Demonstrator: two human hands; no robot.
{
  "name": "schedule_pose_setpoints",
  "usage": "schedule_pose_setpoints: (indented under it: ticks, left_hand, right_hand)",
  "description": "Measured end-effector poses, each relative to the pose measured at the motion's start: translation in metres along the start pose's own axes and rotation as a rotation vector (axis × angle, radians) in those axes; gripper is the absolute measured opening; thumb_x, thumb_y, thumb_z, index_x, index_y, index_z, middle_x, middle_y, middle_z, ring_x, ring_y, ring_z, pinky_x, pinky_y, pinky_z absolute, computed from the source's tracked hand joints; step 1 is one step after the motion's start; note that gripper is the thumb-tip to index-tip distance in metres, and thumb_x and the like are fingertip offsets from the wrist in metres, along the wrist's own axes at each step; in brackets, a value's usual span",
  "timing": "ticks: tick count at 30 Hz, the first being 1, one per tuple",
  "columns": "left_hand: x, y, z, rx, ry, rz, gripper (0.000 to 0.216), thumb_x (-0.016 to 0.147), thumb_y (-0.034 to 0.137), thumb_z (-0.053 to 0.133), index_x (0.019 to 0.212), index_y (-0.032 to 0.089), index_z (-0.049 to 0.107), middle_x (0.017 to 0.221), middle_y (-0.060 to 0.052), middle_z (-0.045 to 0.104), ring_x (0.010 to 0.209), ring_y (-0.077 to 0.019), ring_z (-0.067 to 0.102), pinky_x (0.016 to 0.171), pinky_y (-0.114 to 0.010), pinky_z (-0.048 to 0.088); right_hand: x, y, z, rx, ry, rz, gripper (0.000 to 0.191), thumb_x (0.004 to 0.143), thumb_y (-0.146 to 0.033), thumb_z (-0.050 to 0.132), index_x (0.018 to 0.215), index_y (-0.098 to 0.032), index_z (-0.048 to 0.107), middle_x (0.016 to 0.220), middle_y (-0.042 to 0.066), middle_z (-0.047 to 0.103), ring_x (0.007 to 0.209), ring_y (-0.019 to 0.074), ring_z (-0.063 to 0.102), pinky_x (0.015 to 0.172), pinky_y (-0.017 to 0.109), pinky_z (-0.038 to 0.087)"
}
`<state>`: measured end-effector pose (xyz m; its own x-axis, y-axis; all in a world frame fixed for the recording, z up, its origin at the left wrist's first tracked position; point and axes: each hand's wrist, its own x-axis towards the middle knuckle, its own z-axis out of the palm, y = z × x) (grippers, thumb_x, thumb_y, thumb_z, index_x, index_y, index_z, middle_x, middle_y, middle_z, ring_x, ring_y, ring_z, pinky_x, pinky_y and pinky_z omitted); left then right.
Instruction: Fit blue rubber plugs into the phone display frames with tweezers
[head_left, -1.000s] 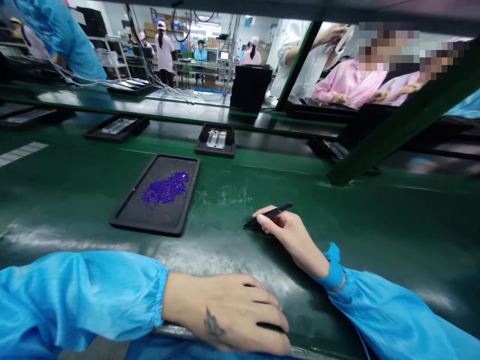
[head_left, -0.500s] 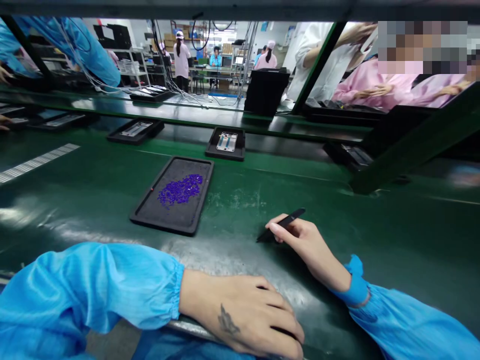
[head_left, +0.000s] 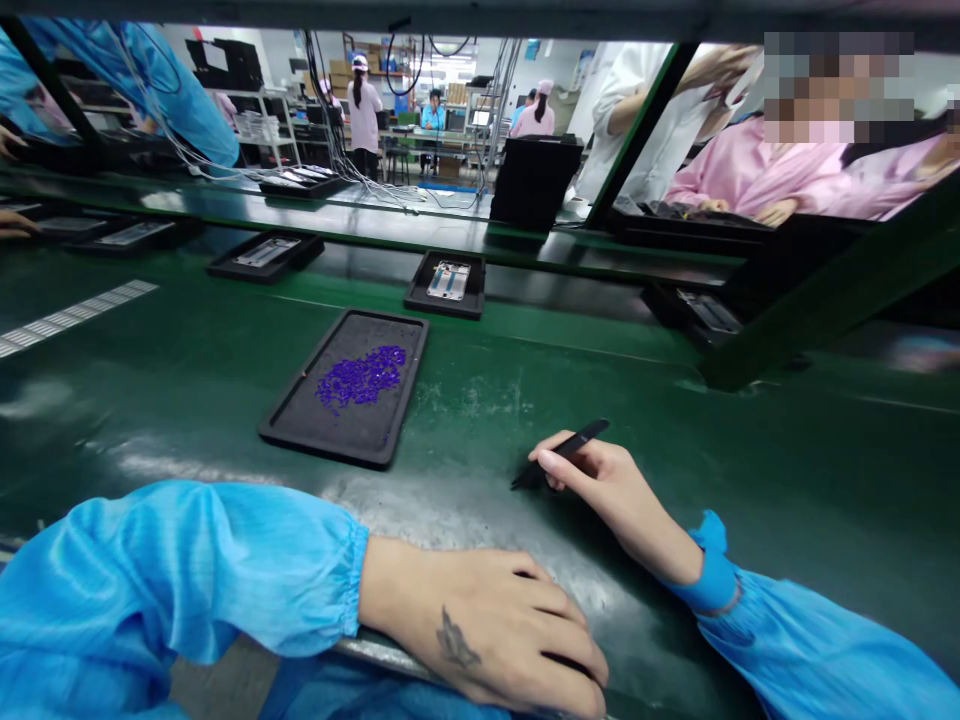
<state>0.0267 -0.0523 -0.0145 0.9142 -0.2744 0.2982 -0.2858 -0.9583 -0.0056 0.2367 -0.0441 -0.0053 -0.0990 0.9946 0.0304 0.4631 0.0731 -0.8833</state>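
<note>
My right hand [head_left: 589, 475] grips a pair of slim black tweezers [head_left: 581, 436], their tip pointing down and left close to the green tabletop. My left hand [head_left: 487, 625] lies palm down at the table's near edge, fingers loosely spread, with nothing visible in it. Left of the right hand and beyond the left one sits a shallow black tray [head_left: 315, 420], holding a scattered heap of tiny purple pieces [head_left: 364, 377]. Neither hand touches that tray.
Farther back, small black trays carry metal phone frames, one of them a silver frame [head_left: 450, 280]. A green post [head_left: 750, 350] slants up at the right. Behind a raised ledge, cables [head_left: 337, 130] hang and co-workers sit or stand. A perforated strip [head_left: 75, 315] lies at left.
Both hands keep almost the same place and hold. The small tray with the silver frame has shifted slightly left. At the far right, a co-worker's hands have moved a little.
</note>
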Motion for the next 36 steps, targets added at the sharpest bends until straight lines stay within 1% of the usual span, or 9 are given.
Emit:
schedule_pose_setpoints:
  ticks: [3, 6, 11, 15, 19, 22, 25, 32, 36]
  left_hand:
    - [0.0004, -0.0006, -0.0013, -0.006, -0.001, 0.000, 0.032, 0.099, 0.032, 0.041, 0.119, 0.026, 0.064, 0.134, 0.002, 0.060, 0.124, -0.0141, 0.053, 0.080, -0.027, 0.052]
    - [0.0010, -0.0014, -0.0038, -0.012, -0.016, 0.007, 0.032, 0.099, 0.030, 0.039, 0.118, 0.027, 0.064, 0.134, 0.002, 0.060, 0.124, -0.0143, 0.053, 0.079, -0.027, 0.053]
    - [0.0010, -0.0016, -0.0037, 0.001, -0.041, 0.006, 0.039, 0.100, 0.029, 0.033, 0.124, 0.025, 0.063, 0.136, 0.003, 0.059, 0.125, -0.0138, 0.052, 0.082, -0.027, 0.053]
    - [0.0002, -0.0012, -0.0010, 0.012, -0.032, 0.005, 0.038, 0.101, 0.031, 0.032, 0.124, 0.026, 0.062, 0.138, 0.003, 0.058, 0.125, -0.0135, 0.052, 0.080, -0.027, 0.053]
    - [0.0004, -0.0010, -0.0010, 0.002, -0.014, 0.002, 0.036, 0.101, 0.031, 0.034, 0.122, 0.026, 0.063, 0.135, 0.003, 0.060, 0.124, -0.0137, 0.053, 0.079, -0.027, 0.052]
    - [0.0007, -0.0010, -0.0015, 0.003, -0.006, -0.002, 0.034, 0.100, 0.031, 0.038, 0.121, 0.026, 0.064, 0.134, 0.003, 0.060, 0.123, -0.0133, 0.054, 0.079, -0.026, 0.052]
    - [0.0005, -0.0012, -0.0007, -0.004, 0.007, -0.001, 0.029, 0.099, 0.032, 0.042, 0.117, 0.028, 0.065, 0.133, 0.003, 0.061, 0.122, -0.0138, 0.055, 0.077, -0.026, 0.052]
    - [0.0000, -0.0014, 0.0004, 0.010, -0.015, 0.004, 0.039, 0.101, 0.030, 0.033, 0.124, 0.025, 0.063, 0.135, 0.004, 0.059, 0.124, -0.0128, 0.052, 0.081, -0.026, 0.052]
    - [-0.0003, -0.0017, 0.0001, 0.017, 0.003, 0.010, 0.035, 0.100, 0.031, 0.035, 0.121, 0.027, 0.064, 0.136, 0.003, 0.058, 0.124, -0.0131, 0.053, 0.080, -0.026, 0.052]
  right_hand:
    - [0.0003, -0.0005, -0.0005, 0.003, 0.006, -0.003, 0.036, 0.089, -0.053, 0.063, 0.085, -0.017, 0.066, 0.069, 0.001, 0.057, 0.063, 0.0141, 0.051, 0.062, 0.027, 0.042]
    - [0.0009, -0.0007, -0.0007, -0.004, -0.032, 0.000, 0.037, 0.089, -0.054, 0.063, 0.087, -0.017, 0.067, 0.071, 0.002, 0.059, 0.064, 0.0143, 0.052, 0.062, 0.027, 0.042]
    - [0.0009, -0.0003, 0.0002, -0.002, 0.052, -0.005, 0.037, 0.090, -0.054, 0.062, 0.089, -0.017, 0.066, 0.069, 0.001, 0.057, 0.063, 0.0141, 0.052, 0.062, 0.027, 0.042]
    - [0.0003, -0.0010, 0.0003, -0.016, -0.008, 0.000, 0.039, 0.088, -0.056, 0.062, 0.086, -0.017, 0.067, 0.070, 0.002, 0.059, 0.063, 0.0151, 0.052, 0.061, 0.027, 0.043]
    - [0.0001, -0.0011, 0.0000, -0.019, 0.049, -0.007, 0.038, 0.090, -0.054, 0.061, 0.089, -0.017, 0.066, 0.071, 0.002, 0.058, 0.066, 0.0153, 0.053, 0.063, 0.028, 0.044]
    - [0.0004, 0.0000, 0.0001, -0.023, -0.010, -0.006, 0.038, 0.089, -0.055, 0.062, 0.089, -0.018, 0.067, 0.072, 0.002, 0.059, 0.064, 0.0153, 0.053, 0.062, 0.027, 0.044]
    - [0.0011, 0.0016, 0.0001, -0.012, -0.007, -0.005, 0.037, 0.089, -0.054, 0.062, 0.089, -0.018, 0.067, 0.071, 0.002, 0.058, 0.064, 0.0149, 0.053, 0.062, 0.027, 0.044]
    - [0.0007, -0.0003, 0.0000, -0.020, -0.035, -0.008, 0.039, 0.089, -0.055, 0.062, 0.088, -0.017, 0.067, 0.070, 0.002, 0.058, 0.064, 0.0151, 0.052, 0.062, 0.027, 0.043]
    - [-0.0005, -0.0031, 0.0004, -0.035, -0.022, -0.012, 0.040, 0.090, -0.056, 0.060, 0.087, -0.017, 0.066, 0.070, 0.002, 0.059, 0.064, 0.0157, 0.053, 0.062, 0.028, 0.044]
